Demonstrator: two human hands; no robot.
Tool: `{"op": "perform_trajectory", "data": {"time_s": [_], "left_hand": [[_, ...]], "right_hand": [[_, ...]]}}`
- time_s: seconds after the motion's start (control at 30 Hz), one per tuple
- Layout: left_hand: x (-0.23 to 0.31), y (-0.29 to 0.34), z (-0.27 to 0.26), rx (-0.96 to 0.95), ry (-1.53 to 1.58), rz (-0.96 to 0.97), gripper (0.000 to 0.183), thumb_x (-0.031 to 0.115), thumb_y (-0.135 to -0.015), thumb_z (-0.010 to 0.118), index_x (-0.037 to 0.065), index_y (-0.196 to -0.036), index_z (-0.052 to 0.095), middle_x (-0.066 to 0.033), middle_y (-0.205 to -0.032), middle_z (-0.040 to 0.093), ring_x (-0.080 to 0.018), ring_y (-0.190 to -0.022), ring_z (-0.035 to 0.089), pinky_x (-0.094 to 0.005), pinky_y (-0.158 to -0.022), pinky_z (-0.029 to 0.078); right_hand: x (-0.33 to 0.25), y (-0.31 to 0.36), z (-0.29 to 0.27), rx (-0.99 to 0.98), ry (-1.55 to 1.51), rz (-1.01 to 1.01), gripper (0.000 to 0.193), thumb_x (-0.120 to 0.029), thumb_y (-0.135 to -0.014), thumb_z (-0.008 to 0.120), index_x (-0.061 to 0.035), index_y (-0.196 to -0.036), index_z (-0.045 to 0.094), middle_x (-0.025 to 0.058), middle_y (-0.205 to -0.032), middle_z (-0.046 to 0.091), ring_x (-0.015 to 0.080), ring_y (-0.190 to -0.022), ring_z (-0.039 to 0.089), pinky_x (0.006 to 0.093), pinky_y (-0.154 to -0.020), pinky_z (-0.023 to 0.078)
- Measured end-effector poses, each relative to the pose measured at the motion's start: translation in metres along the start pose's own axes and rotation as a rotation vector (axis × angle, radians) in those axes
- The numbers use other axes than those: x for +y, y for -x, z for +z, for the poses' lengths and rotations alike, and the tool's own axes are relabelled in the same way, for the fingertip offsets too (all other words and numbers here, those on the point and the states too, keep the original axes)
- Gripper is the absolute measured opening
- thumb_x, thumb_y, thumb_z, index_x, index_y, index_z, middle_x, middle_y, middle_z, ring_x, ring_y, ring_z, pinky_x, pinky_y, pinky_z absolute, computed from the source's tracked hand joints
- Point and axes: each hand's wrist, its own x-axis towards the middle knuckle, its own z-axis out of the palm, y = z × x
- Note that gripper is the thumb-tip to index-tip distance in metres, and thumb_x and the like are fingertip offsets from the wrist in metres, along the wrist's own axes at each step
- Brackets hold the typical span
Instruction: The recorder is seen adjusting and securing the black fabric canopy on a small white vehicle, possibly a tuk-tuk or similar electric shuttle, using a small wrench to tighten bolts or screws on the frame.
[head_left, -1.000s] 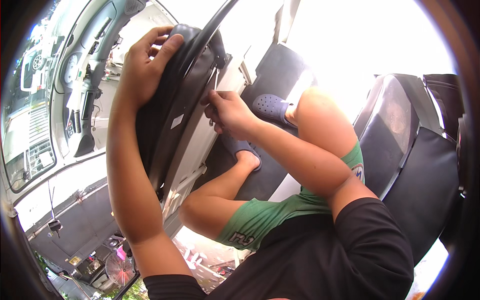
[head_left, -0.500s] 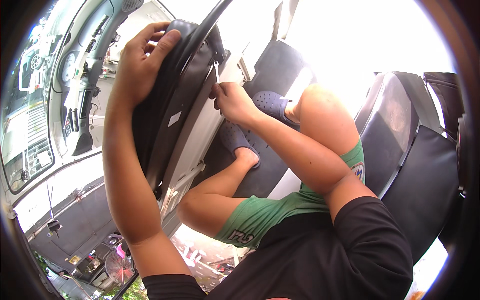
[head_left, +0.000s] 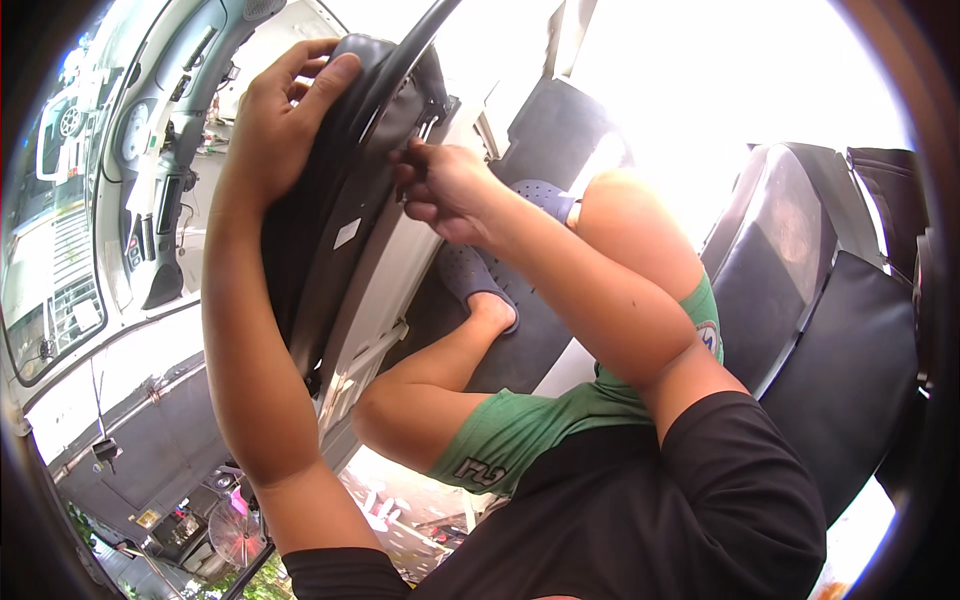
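Risen slightly, right hand [head_left: 440, 190] now pinches steering wheel cover [head_left: 330, 200] (left hand [head_left: 285, 110] gripping).

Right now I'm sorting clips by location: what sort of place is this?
Most likely a vehicle's driver cabin. The left hand grips a black padded steering wheel, the right hand works at its edge, a grey instrument dashboard lies beyond, and black upholstered seats stand alongside.
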Motion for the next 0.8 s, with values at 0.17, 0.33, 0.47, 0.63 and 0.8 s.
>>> {"op": "perform_trajectory", "data": {"time_s": [0.17, 0.33, 0.47, 0.63, 0.8], "left_hand": [[0.0, 0.002, 0.004, -0.002, 0.028, -0.028, 0.046, 0.039, -0.097, 0.067, 0.001, -0.124, 0.066, -0.0115, -0.104, 0.071, -0.0116, -0.078, 0.064, -0.0263, -0.065, 0.052], [0.001, 0.002, 0.001, -0.002, 0.029, -0.024, 0.046, 0.039, -0.097, 0.067, 0.002, -0.124, 0.066, -0.0116, -0.104, 0.071, -0.0117, -0.078, 0.064, -0.0257, -0.065, 0.052], [0.002, 0.003, 0.001, 0.002, -0.002, -0.028, 0.046, 0.04, -0.097, 0.067, 0.002, -0.124, 0.066, -0.0116, -0.104, 0.071, -0.012, -0.079, 0.065, -0.0254, -0.065, 0.052], [0.002, 0.003, 0.001, -0.002, 0.004, -0.036, 0.046, 0.039, -0.098, 0.067, 0.002, -0.124, 0.066, -0.0114, -0.103, 0.071, -0.0118, -0.078, 0.065, -0.0257, -0.065, 0.052], [0.0, 0.003, -0.001, -0.007, 0.014, -0.03, 0.046, 0.04, -0.098, 0.067, 0.002, -0.124, 0.066, -0.0113, -0.103, 0.071, -0.0117, -0.077, 0.064, -0.0258, -0.065, 0.052]], "right_hand": [[0.022, 0.008, -0.005, 0.13, 0.318, -0.134, 0.038, -0.034, -0.11, 0.043, -0.0009, -0.102, 0.061, 0.0011, -0.072, 0.052, 0.0092, -0.05, 0.041, 0.0259, -0.042, 0.032], [0.021, 0.002, -0.026, 0.221, 0.724, -0.288, 0.043, -0.033, -0.109, 0.045, 0.0024, -0.096, 0.066, 0.0049, -0.07, 0.059, 0.0131, -0.052, 0.05, 0.031, -0.046, 0.042], [0.022, -0.002, -0.03, 0.254, 0.861, -0.34, 0.043, -0.032, -0.108, 0.047, 0.003, -0.092, 0.067, 0.0063, -0.066, 0.06, 0.0139, -0.053, 0.054, 0.0334, -0.055, 0.046], [0.023, -0.002, -0.03, 0.244, 0.862, -0.338, 0.043, -0.031, -0.108, 0.047, 0.0037, -0.092, 0.067, 0.0071, -0.065, 0.06, 0.0144, -0.054, 0.055, 0.034, -0.054, 0.046], [0.006, 0.011, -0.012, 0.175, 0.681, -0.141, 0.042, -0.032, -0.11, 0.042, 0.0029, -0.101, 0.065, 0.0023, -0.068, 0.055, 0.009, -0.048, 0.042, 0.0271, -0.043, 0.035]]}}
